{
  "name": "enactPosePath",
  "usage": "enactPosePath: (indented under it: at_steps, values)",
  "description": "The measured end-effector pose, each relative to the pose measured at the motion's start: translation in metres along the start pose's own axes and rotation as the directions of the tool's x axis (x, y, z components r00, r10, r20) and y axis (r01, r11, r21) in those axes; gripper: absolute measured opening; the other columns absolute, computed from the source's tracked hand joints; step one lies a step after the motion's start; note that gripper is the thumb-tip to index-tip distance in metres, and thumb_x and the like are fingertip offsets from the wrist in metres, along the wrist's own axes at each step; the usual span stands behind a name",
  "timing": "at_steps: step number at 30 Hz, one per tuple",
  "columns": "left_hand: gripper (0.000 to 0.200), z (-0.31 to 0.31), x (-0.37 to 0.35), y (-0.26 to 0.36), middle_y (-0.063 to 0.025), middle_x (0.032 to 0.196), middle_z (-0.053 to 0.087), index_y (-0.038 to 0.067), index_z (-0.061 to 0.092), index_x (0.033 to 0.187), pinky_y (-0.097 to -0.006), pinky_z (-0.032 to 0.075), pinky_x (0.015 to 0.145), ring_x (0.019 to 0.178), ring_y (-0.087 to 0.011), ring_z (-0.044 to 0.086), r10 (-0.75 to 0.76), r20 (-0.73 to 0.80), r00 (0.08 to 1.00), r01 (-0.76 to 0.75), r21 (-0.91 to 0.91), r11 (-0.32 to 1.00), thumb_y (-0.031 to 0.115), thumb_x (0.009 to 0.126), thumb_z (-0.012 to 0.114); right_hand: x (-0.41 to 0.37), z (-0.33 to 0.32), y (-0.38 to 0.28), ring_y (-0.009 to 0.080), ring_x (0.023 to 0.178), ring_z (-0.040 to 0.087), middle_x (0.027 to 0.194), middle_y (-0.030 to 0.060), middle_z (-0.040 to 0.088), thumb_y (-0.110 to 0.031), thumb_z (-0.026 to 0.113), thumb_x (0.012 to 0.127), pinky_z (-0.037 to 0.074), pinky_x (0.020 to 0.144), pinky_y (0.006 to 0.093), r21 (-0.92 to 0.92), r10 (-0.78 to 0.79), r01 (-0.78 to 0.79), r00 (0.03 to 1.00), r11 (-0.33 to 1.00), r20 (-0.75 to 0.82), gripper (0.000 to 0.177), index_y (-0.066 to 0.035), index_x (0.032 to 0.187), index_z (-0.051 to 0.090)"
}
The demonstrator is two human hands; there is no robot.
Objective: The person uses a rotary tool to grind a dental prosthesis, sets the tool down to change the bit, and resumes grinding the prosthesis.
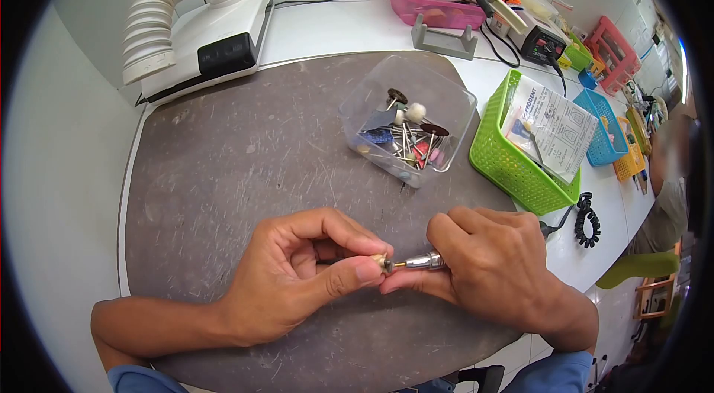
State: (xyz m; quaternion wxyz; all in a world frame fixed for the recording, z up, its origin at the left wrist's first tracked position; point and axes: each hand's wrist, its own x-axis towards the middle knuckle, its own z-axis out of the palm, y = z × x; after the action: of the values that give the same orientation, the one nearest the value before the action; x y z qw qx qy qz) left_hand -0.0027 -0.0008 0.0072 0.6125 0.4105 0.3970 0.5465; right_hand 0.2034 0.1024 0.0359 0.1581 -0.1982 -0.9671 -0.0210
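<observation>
Between the thumb and fingertips of my left hand [297,274] is a small cream-coloured piece [378,259]; its exact kind is too small to tell. My right hand [494,263] is closed around a rotary handpiece [424,261] with a silver nose. A gold-coloured shank runs from the nose to a small dark grinding tip [388,266], which is at the cream-coloured piece. Whether the tip touches it cannot be made out. My right thumb reaches under the handpiece close to my left fingertips. Both hands are above the brown work mat [223,192].
A clear plastic box [357,107] of rotary bits stands beyond my hands. Right of it are a green basket [520,177] with a printed packet [554,129] and a coiled black cord [587,222]. A white machine with a hose [156,6] stands back left. A person sits far right.
</observation>
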Motion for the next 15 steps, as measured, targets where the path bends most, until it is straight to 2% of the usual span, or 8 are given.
enactPosePath:
  at_steps: [15]
  values:
    - [0.016, 0.0002, 0.0002, 0.0002, -0.0197, 0.112, 0.062, -0.004, 0.061, 0.105, -0.0317, 0.06, 0.09, 0.101, -0.0211, 0.067, -0.004, -0.001, 1.0, 0.004, 0.013, 1.0, 0.006, 0.094, 0.066, -0.0004, 0.0003, 0.0003, 0.0165, 0.047, 0.061, 0.055, 0.003, 0.052, -0.061, 0.069, 0.081, 0.041, 0.038, 0.0292, -0.001, 0.004, -0.004, 1.0, 1.0, 0.001, 0.058, -0.01, 0.061, 0.049]
